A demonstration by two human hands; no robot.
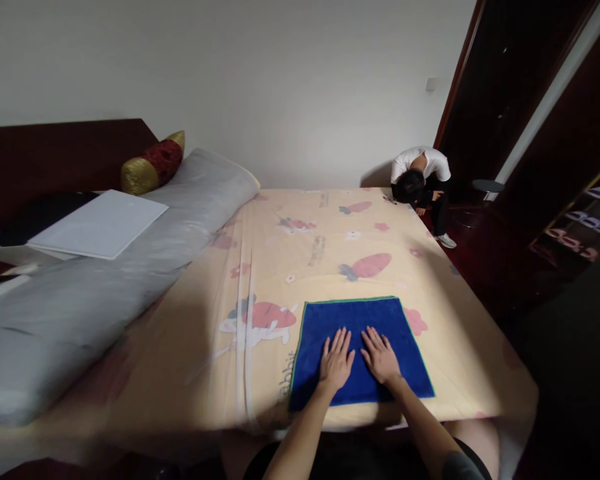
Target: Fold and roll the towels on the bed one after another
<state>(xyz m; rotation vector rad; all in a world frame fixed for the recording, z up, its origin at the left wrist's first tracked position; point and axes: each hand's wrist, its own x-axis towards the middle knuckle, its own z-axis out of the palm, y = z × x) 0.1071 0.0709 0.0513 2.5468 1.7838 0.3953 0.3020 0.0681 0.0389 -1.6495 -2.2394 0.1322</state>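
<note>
A blue cloth (360, 317) with a green edge is spread flat on the bed near its front edge. My left hand (337, 360) rests palm down on the left half of the cloth, fingers stretched forward. On the right half lies my right hand (381, 357), also palm down with its fingers out. A strip of blue shows between the two hands, and neither hand grips anything. The cloth's corners are all visible, and its surface looks smooth.
The bed (325, 253) has a cream sheet with carrot and rabbit prints. At left are a grey bedding roll (145, 260), a white board (103, 223) and a red-and-gold bolster (155, 163). A person (423, 173) sits bent over at the far right corner, near a stool (487, 185).
</note>
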